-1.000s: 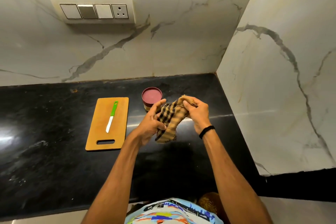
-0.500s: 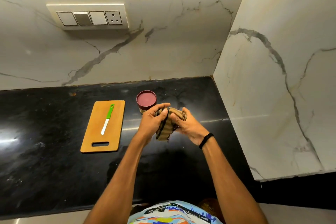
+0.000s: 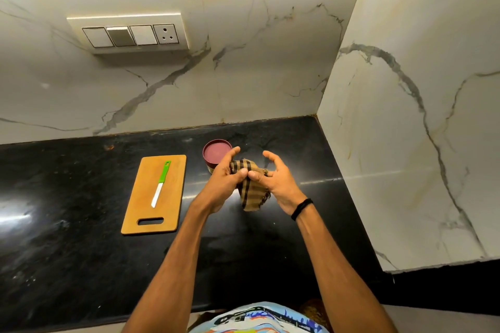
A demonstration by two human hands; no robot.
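Bare forearms, black band (image 3: 301, 209) on right wrist; pale-blue printed shirt (image 3: 259, 319)

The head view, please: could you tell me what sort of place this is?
Most likely a home kitchen: a dark stone counter, a wooden cutting board with a green-handled knife on it, and a checked cloth.

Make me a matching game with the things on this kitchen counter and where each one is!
Things:
1 checked cloth
2 green-handled knife
3 wooden cutting board
4 maroon-lidded tin

Places:
A on the board
B between left hand and right hand
C under the knife
D just behind the left hand's fingers

Pairs: 1-B, 2-A, 3-C, 4-D
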